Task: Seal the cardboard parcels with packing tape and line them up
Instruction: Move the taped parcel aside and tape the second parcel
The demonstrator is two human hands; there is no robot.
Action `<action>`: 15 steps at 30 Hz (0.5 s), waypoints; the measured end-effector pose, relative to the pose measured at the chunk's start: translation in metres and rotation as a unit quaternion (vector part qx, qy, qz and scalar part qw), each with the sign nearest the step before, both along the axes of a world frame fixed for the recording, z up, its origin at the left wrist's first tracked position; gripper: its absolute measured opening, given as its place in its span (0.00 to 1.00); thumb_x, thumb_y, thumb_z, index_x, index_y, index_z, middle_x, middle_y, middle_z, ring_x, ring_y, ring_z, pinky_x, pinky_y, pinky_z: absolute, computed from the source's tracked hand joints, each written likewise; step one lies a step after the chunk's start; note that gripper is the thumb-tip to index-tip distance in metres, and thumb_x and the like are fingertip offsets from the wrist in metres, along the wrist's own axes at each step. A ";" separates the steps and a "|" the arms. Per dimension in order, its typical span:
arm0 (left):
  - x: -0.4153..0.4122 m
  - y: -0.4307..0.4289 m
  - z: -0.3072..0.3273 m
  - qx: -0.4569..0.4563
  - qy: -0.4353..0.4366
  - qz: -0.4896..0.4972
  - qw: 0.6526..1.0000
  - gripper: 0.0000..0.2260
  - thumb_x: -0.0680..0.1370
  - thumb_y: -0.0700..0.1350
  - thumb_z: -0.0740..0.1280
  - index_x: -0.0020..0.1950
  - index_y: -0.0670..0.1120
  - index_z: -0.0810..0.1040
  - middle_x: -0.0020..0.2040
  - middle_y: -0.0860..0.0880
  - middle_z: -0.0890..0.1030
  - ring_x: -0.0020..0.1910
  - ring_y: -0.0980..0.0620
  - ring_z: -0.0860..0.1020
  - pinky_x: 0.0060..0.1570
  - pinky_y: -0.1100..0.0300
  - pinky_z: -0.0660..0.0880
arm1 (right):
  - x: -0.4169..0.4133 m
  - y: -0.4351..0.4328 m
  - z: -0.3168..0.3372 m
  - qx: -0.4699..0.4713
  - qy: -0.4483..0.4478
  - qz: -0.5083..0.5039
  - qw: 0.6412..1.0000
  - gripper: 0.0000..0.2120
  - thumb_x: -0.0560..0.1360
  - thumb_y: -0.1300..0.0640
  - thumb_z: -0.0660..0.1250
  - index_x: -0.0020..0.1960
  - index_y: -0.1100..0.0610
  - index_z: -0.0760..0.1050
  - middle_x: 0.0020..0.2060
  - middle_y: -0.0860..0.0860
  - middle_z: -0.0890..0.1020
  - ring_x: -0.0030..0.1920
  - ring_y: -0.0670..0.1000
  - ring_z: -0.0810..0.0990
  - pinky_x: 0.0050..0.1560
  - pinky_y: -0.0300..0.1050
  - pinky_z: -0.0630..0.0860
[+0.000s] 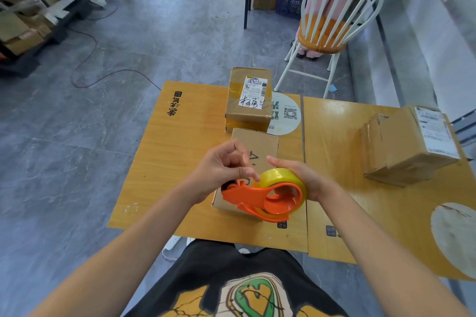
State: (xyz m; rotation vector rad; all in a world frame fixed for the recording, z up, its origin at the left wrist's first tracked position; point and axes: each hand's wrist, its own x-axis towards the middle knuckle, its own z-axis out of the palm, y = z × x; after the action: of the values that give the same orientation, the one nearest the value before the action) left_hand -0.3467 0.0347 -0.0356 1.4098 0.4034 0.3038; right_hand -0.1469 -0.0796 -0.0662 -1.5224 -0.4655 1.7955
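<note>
An orange tape dispenser (260, 197) with a yellowish roll of packing tape sits in my right hand (306, 177), which cups the roll from the right side. My left hand (221, 167) pinches at the dispenser's front end, fingertips by the tape's edge. Both hands hover above a plain cardboard parcel (260, 144) lying on the near table. Just behind it stands a taped parcel with a white label (248, 100). A third, larger labelled parcel (409, 144) rests on the right table.
Two wooden tables (180, 152) stand side by side, the right one (334, 152) with a round sticker. A white chair (332, 20) is behind them. A cable runs over the grey floor at left, beside a rack of cardboard (28, 20).
</note>
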 end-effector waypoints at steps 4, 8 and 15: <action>0.006 0.008 0.011 0.011 0.020 -0.016 1.000 0.12 0.75 0.39 0.71 0.52 0.40 0.69 0.43 0.36 0.83 0.45 0.36 0.83 0.46 0.49 0.77 | 0.000 0.000 0.008 0.008 -0.016 0.003 1.000 0.25 0.76 0.35 0.61 0.35 0.57 0.75 0.28 0.53 0.76 0.29 0.50 0.76 0.38 0.42 0.78; 0.014 0.008 0.014 0.082 0.059 -0.020 0.995 0.15 0.73 0.43 0.75 0.52 0.42 0.72 0.44 0.40 0.84 0.47 0.33 0.80 0.44 0.48 0.76 | 0.007 -0.001 0.017 0.036 -0.072 0.073 0.994 0.29 0.72 0.30 0.63 0.50 0.57 0.76 0.36 0.52 0.84 0.36 0.49 0.83 0.40 0.38 0.79; 0.020 -0.006 0.007 0.102 0.044 0.088 0.990 0.18 0.71 0.46 0.79 0.52 0.44 0.73 0.45 0.45 0.84 0.40 0.49 0.76 0.41 0.55 0.73 | 0.007 -0.002 0.012 0.094 -0.109 0.055 0.988 0.32 0.66 0.38 0.71 0.57 0.64 0.80 0.44 0.58 0.84 0.40 0.52 0.83 0.41 0.38 0.79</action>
State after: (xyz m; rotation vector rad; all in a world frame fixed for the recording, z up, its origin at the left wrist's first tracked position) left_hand -0.3271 0.0291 -0.0282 1.5945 0.5848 0.4371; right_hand -0.1399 -0.0817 -0.0541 -1.5914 -0.8171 1.6201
